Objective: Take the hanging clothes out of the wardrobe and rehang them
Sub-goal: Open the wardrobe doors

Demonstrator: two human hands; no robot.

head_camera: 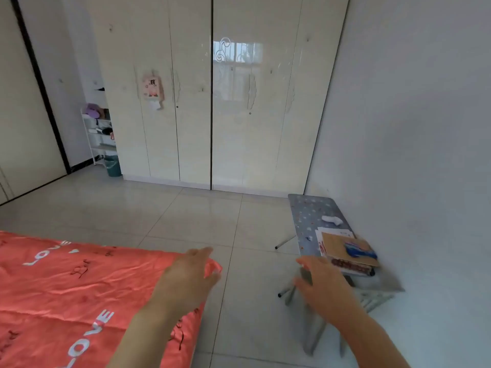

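Wardrobe [212, 102] upper centre, all doors closed, clothes not visible, left hand [188, 277] lower centre over orange bedspread [66, 288], fingers loosely spread, empty, right hand [324, 285] lower right, spread, empty, before small folding table [308, 216]

Floor [202, 216] laid with pale glossy tiles. Plain white wall [414, 107] seen at right; low folding table [310, 219] with star-print top set against it. Bed covered by coral quilt [66, 282] at lower left. White shelf rack [99, 134] and green bin [113, 166] placed in far left corner. Daylight from barred window reflected ahead.
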